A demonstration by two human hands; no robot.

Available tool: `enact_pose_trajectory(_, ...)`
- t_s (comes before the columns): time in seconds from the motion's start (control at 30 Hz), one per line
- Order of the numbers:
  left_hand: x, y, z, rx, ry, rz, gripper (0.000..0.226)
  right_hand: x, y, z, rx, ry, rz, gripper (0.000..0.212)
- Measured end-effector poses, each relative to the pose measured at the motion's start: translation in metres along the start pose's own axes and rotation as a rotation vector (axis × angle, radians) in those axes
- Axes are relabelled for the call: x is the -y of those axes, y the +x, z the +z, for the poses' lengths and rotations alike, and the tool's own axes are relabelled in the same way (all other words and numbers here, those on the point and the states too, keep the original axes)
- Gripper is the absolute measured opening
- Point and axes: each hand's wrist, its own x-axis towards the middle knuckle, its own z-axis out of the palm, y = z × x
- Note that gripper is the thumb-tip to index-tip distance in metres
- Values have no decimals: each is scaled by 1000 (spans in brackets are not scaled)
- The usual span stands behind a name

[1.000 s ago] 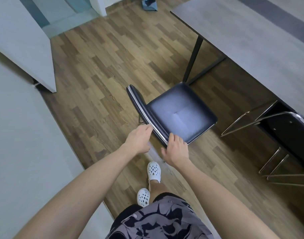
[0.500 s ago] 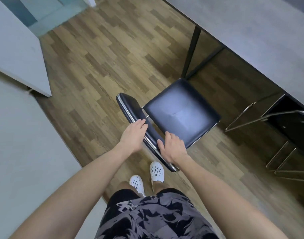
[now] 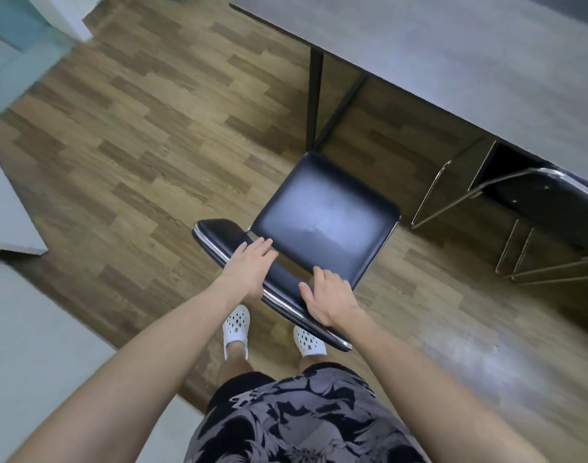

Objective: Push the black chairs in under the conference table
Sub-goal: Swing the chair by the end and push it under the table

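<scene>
**Both hands flat on the chair back, seat short of the table**

Through the head camera I look down on the black chair (image 3: 326, 215) standing on the wood-plank floor (image 3: 152, 145), just in front of me. Its seat lies in the open, not under the tabletop. The seat's far corner points at the foot of the dark table leg (image 3: 316, 95), close to it.

My left hand (image 3: 249, 265) rests on the top of the backrest (image 3: 216, 233), fingers straight and reaching over toward the seat. My right hand (image 3: 331, 300) lies on the same backrest nearer its right end, fingers also extended and thumb spread to the side. Neither hand is wrapped around the backrest; both are flat and relaxed against it.

The grey conference table (image 3: 453, 45) fills the upper right, its near edge running diagonally across the view. A second black chair (image 3: 553, 208) with chrome legs sits at that edge to the right, its backrest just at the tabletop's rim.

Below the chair back I see white clogs (image 3: 236, 324) and patterned shorts (image 3: 302, 422).
</scene>
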Motion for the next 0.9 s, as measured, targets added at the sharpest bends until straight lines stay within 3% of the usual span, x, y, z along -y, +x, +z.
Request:
enact_pose_trajectory(0.2, 35, 3, -2, 111, 52, 131, 83, 33, 7, 11, 6, 25, 98, 48)
enact_pose_trajectory(0.57, 105, 19, 2, 94, 130, 267, 79, 82, 2, 28, -90, 162, 334, 56)
enact_pose_trajectory(0.77, 107, 23, 11, 33, 179, 328, 71, 73, -30, 48, -173, 198, 416, 73)
enact_pose_trajectory(0.9, 109, 24, 21, -74, 202, 340, 70, 64, -42, 57, -133, 165, 468, 93)
